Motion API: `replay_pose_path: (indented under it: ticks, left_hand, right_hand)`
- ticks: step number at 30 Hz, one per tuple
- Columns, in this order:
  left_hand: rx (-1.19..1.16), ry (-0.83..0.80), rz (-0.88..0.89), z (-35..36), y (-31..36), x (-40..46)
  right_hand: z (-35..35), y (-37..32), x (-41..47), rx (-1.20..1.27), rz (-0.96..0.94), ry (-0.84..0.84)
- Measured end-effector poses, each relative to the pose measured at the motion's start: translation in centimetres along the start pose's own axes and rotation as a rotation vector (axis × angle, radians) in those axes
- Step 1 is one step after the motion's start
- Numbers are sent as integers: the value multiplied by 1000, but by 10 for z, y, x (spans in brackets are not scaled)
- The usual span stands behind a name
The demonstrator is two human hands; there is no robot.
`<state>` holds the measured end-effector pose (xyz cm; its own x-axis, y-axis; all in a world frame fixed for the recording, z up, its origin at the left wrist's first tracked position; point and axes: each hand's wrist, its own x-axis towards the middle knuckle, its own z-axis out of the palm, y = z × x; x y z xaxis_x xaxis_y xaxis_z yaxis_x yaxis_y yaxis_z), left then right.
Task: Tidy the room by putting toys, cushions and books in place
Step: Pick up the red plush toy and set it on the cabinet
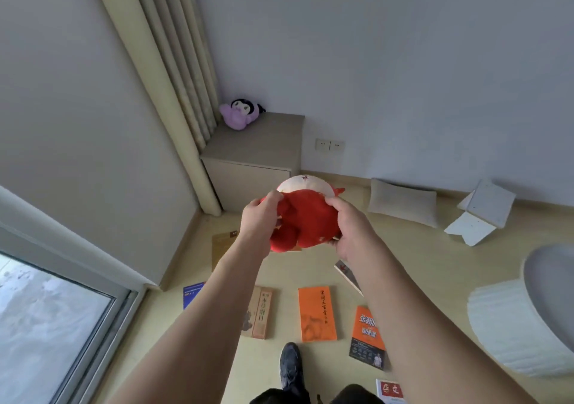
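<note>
I hold a red plush toy [306, 220] with a cream-white head in front of me, above the floor. My left hand [257, 220] grips its left side and my right hand [349, 226] grips its right side. A purple plush toy [237, 114] with a black-and-white head lies on a low beige cabinet [257, 145] in the corner. Several books lie on the floor below my arms, among them an orange book [316, 313], a tan book [259, 312] and an orange-and-black book [368, 337]. A beige cushion [403, 201] leans at the wall.
A curtain [174, 71] hangs left of the cabinet. A glass sliding door [52, 319] fills the lower left. A white round seat [528, 316] stands at the right edge. White open booklets [481, 214] lie near the right wall. My shoe [290, 364] stands between the books.
</note>
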<state>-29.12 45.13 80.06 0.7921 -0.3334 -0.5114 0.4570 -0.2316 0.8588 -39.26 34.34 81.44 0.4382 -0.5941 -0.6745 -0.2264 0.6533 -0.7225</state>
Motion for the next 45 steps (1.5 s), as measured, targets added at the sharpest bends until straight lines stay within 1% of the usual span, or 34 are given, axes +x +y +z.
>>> replay_pose_path:
  ticks: [5, 12, 17, 21, 23, 26, 28, 31, 32, 36, 39, 42, 45]
  left_hand:
    - [6, -58, 28, 21, 55, 70]
    - [-8, -77, -9, 41, 96, 152]
    - [-60, -37, -11, 61, 127, 226]
    - [-71, -5, -34, 89, 155, 305]
    - [-72, 38, -60, 101, 169, 351]
    - [-118, 106, -115, 115, 195, 413]
    - [-128, 158, -121, 117, 209, 449]
    - [-80, 169, -102, 108, 222, 479]
    - [-76, 197, -109, 98, 224, 493]
    - [-77, 204, -84, 76, 230, 517]
    - [-83, 148, -82, 71, 234, 536]
    - [-87, 70, -83, 78, 242, 562]
    - [-19, 12, -107, 85, 246, 584]
  right_hand:
    - [33, -57, 49, 54, -42, 11]
    - [71, -107, 124, 25, -16, 25]
    - [102, -148, 199, 5, 11, -23]
    - [131, -195, 281, -38, 49, -50]
    - [150, -219, 328, -89, 78, -51]
    - [180, -255, 388, -190, 128, -98]
    - [201, -272, 423, -235, 185, -129]
    - [230, -285, 450, -276, 259, -197]
    - [247, -285, 460, -319, 301, -235]
    - [274, -287, 473, -412, 399, -330]
    - [285, -292, 486, -403, 421, -335]
    - [291, -301, 506, -392, 374, -280]
    - [294, -311, 527, -424, 377, -274]
